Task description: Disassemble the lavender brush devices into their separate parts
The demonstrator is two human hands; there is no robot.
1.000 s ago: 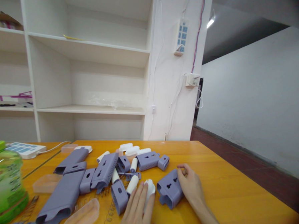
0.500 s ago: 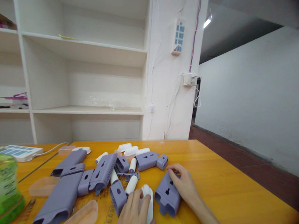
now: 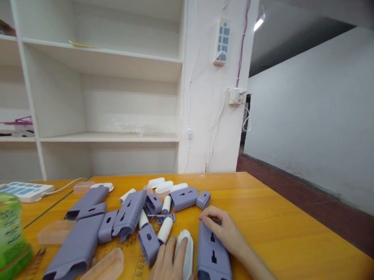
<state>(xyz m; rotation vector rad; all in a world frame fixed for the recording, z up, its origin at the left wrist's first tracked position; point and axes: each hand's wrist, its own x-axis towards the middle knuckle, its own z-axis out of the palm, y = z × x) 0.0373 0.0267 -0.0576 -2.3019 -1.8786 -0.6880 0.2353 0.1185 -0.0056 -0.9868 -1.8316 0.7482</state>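
Observation:
My right hand [image 3: 221, 231] rests on the far end of a purple plastic housing [image 3: 213, 260] that lies lengthwise on the orange table [image 3: 282, 241], fingers curled over its top edge. My left hand [image 3: 168, 266] lies at the bottom edge, its fingers pressed against a white rounded piece [image 3: 185, 252] just left of the housing. Several more purple housings [image 3: 129, 214] and white rollers [image 3: 166, 228] are scattered to the left and behind.
A green plastic jug [image 3: 0, 230] stands at the left edge. A white power strip [image 3: 26, 190] lies behind it. Clear peach trays [image 3: 105, 269] sit near the front. White shelves [image 3: 99, 135] rise behind the table.
My right hand has turned the purple housing from slanting to lengthwise and drawn it closer to the white piece. My left hand has slid back with the white piece.

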